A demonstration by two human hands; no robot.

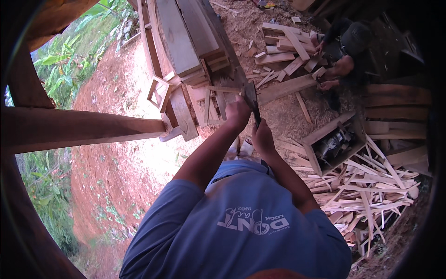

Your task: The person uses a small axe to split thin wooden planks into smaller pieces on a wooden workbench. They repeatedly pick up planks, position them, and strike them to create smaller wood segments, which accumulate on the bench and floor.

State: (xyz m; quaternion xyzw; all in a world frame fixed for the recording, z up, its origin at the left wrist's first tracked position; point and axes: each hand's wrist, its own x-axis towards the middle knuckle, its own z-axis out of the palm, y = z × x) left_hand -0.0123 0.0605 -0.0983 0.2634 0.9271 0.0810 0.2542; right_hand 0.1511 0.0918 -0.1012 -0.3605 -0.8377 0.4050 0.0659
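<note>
My right hand (263, 138) is closed around the lower end of a dark, long, flat tool (252, 100); its exact kind is hard to make out. The tool points away from me, past the edge of a wooden bench. Just left of it, my left hand (238, 113) is closed at the end of a small frame of thin wooden strips (224, 89). Its fingers are partly hidden, but they appear to grip the frame. The tool's upper part lies close beside that hand.
Planks (174, 39) lie stacked on the bench, with another small wooden frame (159, 94) at its left side. A co-worker (346, 56) crouches at the far right by cut boards (285, 44). A wooden box (309, 156) holding a machine stands right, near scrap wood (367, 186). A thick beam (83, 128) crosses at left.
</note>
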